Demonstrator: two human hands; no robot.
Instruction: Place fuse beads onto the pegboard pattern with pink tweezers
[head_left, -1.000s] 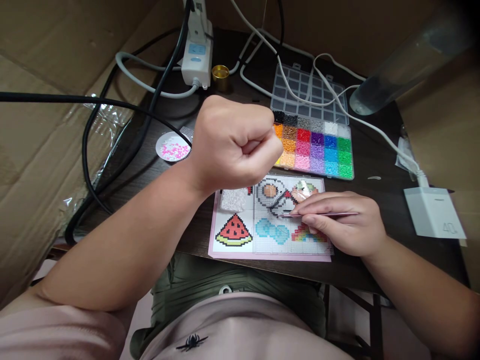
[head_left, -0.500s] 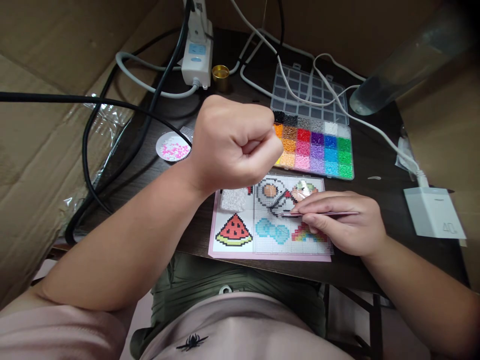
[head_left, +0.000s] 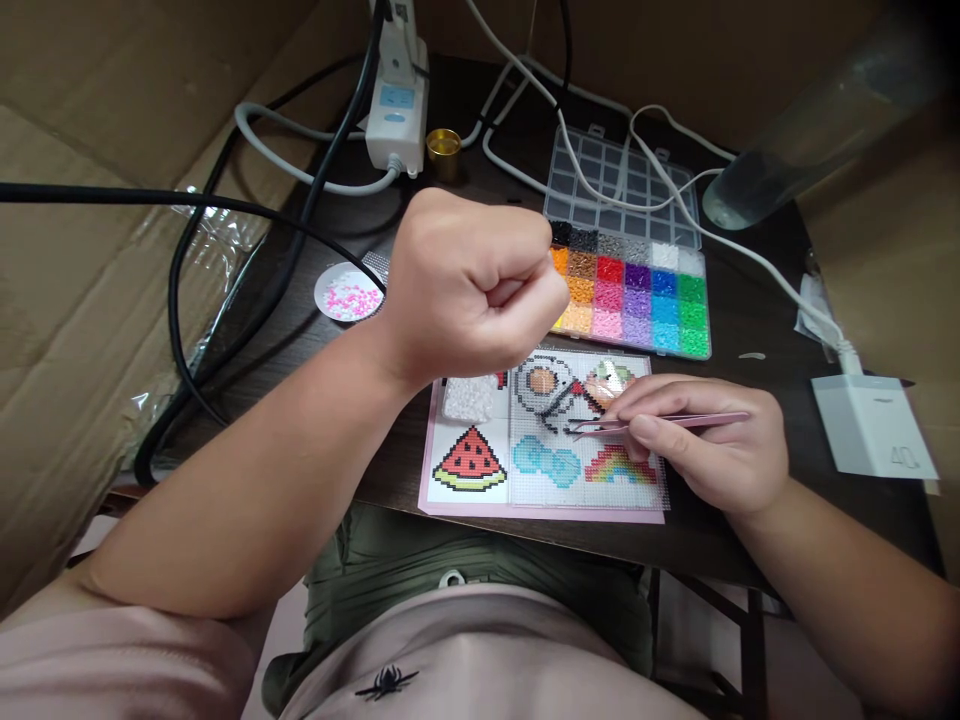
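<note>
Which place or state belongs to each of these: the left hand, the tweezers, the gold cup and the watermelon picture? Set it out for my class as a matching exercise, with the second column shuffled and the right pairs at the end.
Column one
1. Left hand
2. Pink tweezers
3. Gold cup
4. Watermelon picture

Column two
A. Beside the white power strip
B. On the person's side of the white beads
C. Closed in a fist
D. Held in the right hand

Right pairs: 1-C, 2-D, 3-A, 4-B
</note>
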